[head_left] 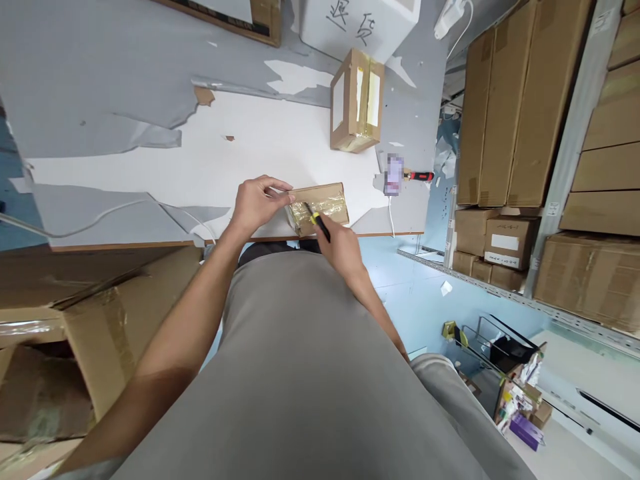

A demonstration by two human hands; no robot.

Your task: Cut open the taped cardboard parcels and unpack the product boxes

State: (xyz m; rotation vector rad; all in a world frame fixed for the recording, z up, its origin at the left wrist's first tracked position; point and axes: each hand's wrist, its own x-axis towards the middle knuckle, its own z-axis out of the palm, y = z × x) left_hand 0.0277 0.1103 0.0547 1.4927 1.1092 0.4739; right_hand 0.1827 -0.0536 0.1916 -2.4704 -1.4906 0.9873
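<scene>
A small taped cardboard box (327, 198) lies near the front edge of the table, shiny clear tape running across its top. My right hand (341, 248) is wrapped round a yellow and black utility knife (320, 225), whose tip points at the tape toward the box's left part. At the box's upper left corner, my left hand (260, 203) grips the edge between thumb and fingers. The underside of that grip is hidden.
A taller taped carton (357, 100) stands behind, before a white bin (360, 27). To the right lie a phone (394, 175) and a red-and-black handle (421, 177). A white cable (100, 223) crosses the left side; a large open carton (100, 320) sits below. Shelves hold boxes (500, 113).
</scene>
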